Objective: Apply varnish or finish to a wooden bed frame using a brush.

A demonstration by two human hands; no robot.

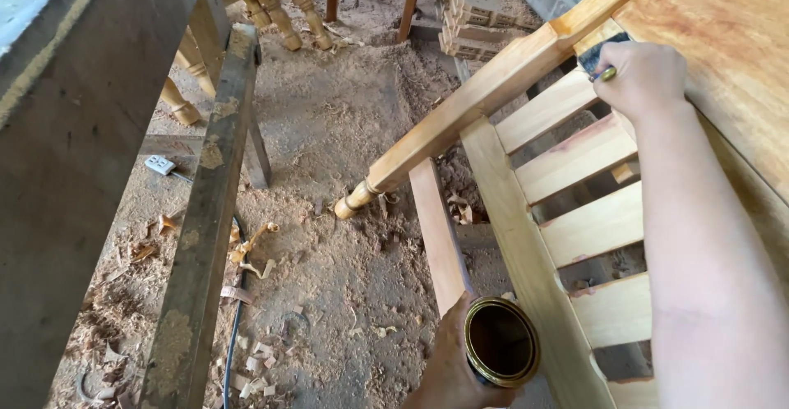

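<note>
On the far left a dark, worn bench slanted down the view, with a grimy beam beside it. Past the beam, on the sawdust floor, lay a white socket and a thin cable among curled shavings. Turned legs of other furniture stood at the top. Right of centre a pale wooden frame lay tilted, its turned foot just above the floor and its slats running across with gaps between. At the bottom the left hand was wrapped around an open can, its brass-coloured rim up and its inside dark; the can sat just beside the frame's long rail. Farther right and higher, the right hand was closed on a brush, whose dark head touched the frame where the top slat met the post. Along the right edge a reddish stained board lay next to the forearm.
</note>
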